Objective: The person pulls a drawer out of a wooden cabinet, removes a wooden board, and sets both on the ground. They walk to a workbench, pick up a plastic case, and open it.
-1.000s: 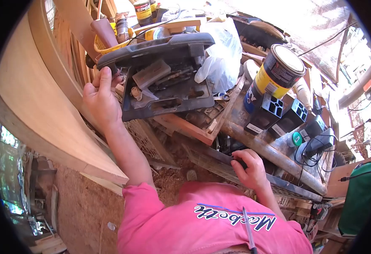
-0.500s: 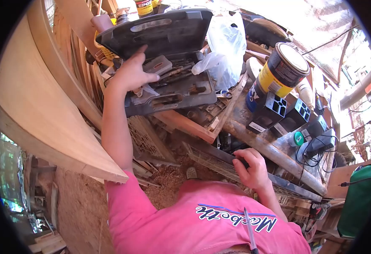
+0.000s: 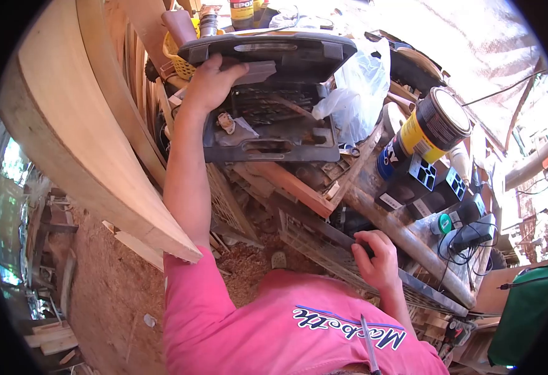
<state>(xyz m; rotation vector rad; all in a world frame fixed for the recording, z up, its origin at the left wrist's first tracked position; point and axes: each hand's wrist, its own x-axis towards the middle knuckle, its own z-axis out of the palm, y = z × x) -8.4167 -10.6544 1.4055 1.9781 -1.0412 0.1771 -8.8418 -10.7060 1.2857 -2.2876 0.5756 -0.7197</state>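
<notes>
My left hand [image 3: 214, 84] reaches into an open black tool case [image 3: 268, 150] and grips a small grey box [image 3: 256, 72] in front of the raised lid. Beneath that box, several drill bits [image 3: 268, 106] lie in the case, with a crumpled bit of paper or plastic [image 3: 227, 123] at their left. My right hand [image 3: 379, 257] is closed, its fingers curled beside the dark metal edge of the bench; what they hold, if anything, is hidden.
Large curved wooden boards [image 3: 93, 144] rise at the left. A white plastic bag [image 3: 361, 81] touches the case's right side. Beyond it stand a yellow-and-black can [image 3: 421, 140], black boxes [image 3: 405, 184] and a cabled black device [image 3: 474, 231]. A green bag [image 3: 524, 315] is at far right.
My left hand has picked up the grey box from the case and raised it toward the lid. The view has shifted, so the bench items appear a little farther right.
</notes>
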